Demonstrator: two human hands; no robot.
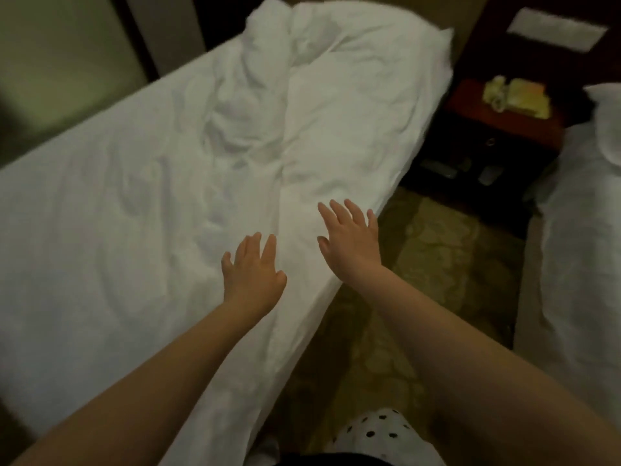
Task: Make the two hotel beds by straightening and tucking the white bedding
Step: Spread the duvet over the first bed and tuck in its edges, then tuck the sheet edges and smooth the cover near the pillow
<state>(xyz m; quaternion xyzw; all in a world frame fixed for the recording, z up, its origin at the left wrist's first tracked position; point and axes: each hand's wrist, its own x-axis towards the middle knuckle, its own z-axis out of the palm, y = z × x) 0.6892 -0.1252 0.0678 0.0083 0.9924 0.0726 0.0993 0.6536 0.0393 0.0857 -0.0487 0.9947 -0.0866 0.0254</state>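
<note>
Two hands reach out over the near bed (67,230). The left hand (252,270) and the right hand (349,237) both have straight, spread fingers and hold nothing. They are flat over the white bedding (336,129), close to the bed's edge on its 3 o'clock side. It is hard to tell if they press on it or float just above.

The bedding lies on the near bed and is scrunched into a lumpy heap (242,105) toward 12 o'clock. It looks soft, light and floppy, so it should slide and fold with ease, but it will bunch up if pushed. Flat palms sweeping outward will likely smooth it best. To pull it straight, a good place to take hold seems to be the long edge hanging toward the floor (437,264), or a corner.

The second bed (578,230) is at 3 o'clock, past the nightstand (504,129) at 2 o'clock.
</note>
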